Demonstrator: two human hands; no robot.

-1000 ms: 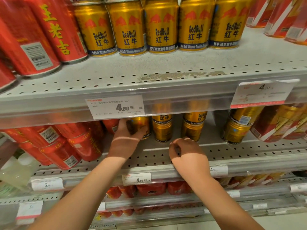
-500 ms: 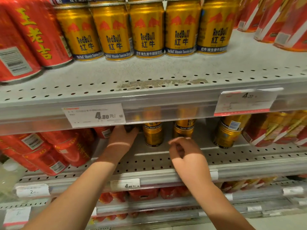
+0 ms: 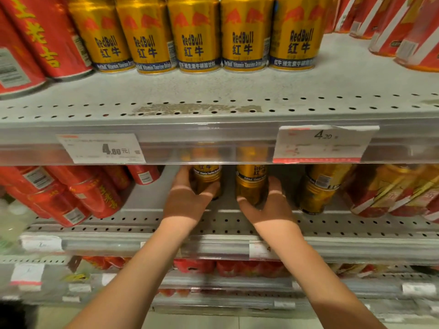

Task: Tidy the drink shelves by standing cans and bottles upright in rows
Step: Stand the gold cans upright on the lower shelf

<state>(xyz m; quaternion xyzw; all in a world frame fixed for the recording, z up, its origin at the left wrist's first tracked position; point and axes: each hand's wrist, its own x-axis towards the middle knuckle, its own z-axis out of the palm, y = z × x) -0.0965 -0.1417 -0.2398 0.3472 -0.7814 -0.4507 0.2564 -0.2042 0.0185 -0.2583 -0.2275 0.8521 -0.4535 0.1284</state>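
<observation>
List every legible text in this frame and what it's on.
"RedBull", "红牛": upper gold cans.
"Vitamin Taurine Drink": their blue bands, also the left lower can that the left hand grips.
"RedBull", partly hidden: right lower can gripped by the right hand.
"老吉": red can, top left.
"4.80 元": left price tag.
"4.20": right price tag.
Blurred: both tags' small print, barcodes, lower shelf tags.

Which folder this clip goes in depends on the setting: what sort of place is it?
Most likely a shop's drinks aisle: perforated metal shelves, price tags on their front rails, and rows of gold cans beside red cans.
</observation>
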